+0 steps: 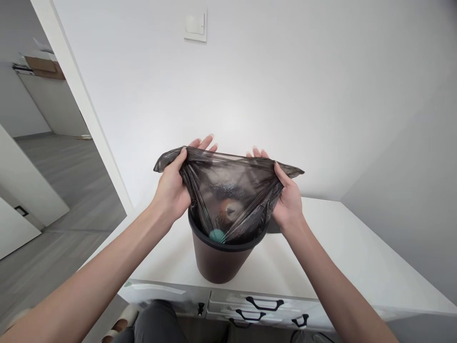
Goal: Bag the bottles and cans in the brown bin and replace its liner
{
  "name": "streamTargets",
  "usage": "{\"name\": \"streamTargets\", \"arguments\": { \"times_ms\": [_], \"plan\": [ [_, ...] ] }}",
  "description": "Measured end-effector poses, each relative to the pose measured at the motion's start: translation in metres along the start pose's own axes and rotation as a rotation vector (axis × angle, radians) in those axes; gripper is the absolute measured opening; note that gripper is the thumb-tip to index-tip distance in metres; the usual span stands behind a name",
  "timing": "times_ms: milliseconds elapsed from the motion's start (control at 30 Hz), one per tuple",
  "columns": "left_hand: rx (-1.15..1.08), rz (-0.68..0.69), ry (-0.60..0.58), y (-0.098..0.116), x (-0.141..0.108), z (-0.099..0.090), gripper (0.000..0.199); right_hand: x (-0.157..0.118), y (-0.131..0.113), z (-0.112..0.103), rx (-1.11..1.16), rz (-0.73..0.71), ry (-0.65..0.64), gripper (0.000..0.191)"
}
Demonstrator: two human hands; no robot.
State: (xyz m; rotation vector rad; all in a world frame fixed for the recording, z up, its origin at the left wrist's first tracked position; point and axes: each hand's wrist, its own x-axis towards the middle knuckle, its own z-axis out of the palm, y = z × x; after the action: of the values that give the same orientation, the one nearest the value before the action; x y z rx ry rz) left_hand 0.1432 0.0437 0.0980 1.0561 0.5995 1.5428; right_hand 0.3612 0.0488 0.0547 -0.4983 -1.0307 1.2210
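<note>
Between my hands a thin black trash bag (pixel 232 174) is stretched wide, its upper edge pulled taut above a brown trash can (pixel 223 262) with a dark rim. My left hand (pixel 174 186) pinches the bag's left part between thumb and fingers. On the other side my right hand (pixel 287 195) grips the right part the same way. The fingertips of both hands show behind the plastic. Through the film I see a round teal thing (pixel 217 235) low down and an orange-brown shape, too blurred to name. The bag's lower part is inside the can.
The can stands on a white cabinet top (pixel 321 247) with black-handled drawers (pixel 264 304) below its front edge. A white wall with a light switch (pixel 195 25) rises behind. At the left, a doorway opens onto a grey floor (pixel 67 176).
</note>
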Motion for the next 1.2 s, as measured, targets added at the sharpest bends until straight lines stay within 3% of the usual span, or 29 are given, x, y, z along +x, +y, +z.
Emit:
{"name": "streamTargets", "arguments": {
  "times_ms": [67,100,233,367,467,567,667,767,833,933,1100,1200],
  "plan": [
    [-0.051,-0.019,0.045,0.003,-0.001,0.002,0.012,0.001,0.003,-0.003,0.056,-0.032,0.036,0.014],
    [-0.062,-0.035,0.048,0.005,-0.002,0.003,0.015,0.001,0.004,-0.004,0.081,-0.040,0.053,0.016],
    [0.098,-0.093,-0.089,0.005,-0.011,0.010,0.034,0.004,0.004,-0.003,0.049,0.066,-0.010,0.042],
    [0.526,-0.029,-0.128,-0.001,-0.021,0.020,0.036,0.003,0.005,0.013,-0.309,0.229,-0.148,0.043],
    [0.780,0.069,-0.101,-0.007,-0.025,0.022,0.032,-0.002,0.006,0.028,-0.602,0.170,-0.213,0.033],
    [0.840,0.097,-0.166,-0.013,-0.023,0.017,0.037,-0.009,0.003,0.039,-0.735,0.088,-0.251,0.017],
    [0.792,0.091,-0.143,-0.018,-0.019,0.009,0.040,-0.015,-0.007,0.042,-0.684,0.178,-0.361,0.013],
    [0.737,0.053,-0.074,-0.018,-0.017,0.003,0.045,-0.019,-0.014,0.033,-0.459,0.325,-0.470,0.029],
    [0.726,0.053,-0.079,-0.017,-0.017,0.003,0.046,-0.018,-0.012,0.024,-0.260,0.320,-0.440,0.039],
    [0.782,0.117,-0.121,-0.014,-0.021,0.007,0.045,-0.013,-0.003,0.014,-0.093,0.228,-0.278,0.039],
    [0.964,0.260,-0.337,-0.001,-0.031,0.016,0.037,-0.007,0.003,0.021,-0.240,0.255,-0.099,0.040],
    [1.108,0.381,-0.416,0.012,-0.034,0.018,0.026,-0.015,-0.006,0.033,-0.410,0.294,-0.180,0.029]
  ]
}}
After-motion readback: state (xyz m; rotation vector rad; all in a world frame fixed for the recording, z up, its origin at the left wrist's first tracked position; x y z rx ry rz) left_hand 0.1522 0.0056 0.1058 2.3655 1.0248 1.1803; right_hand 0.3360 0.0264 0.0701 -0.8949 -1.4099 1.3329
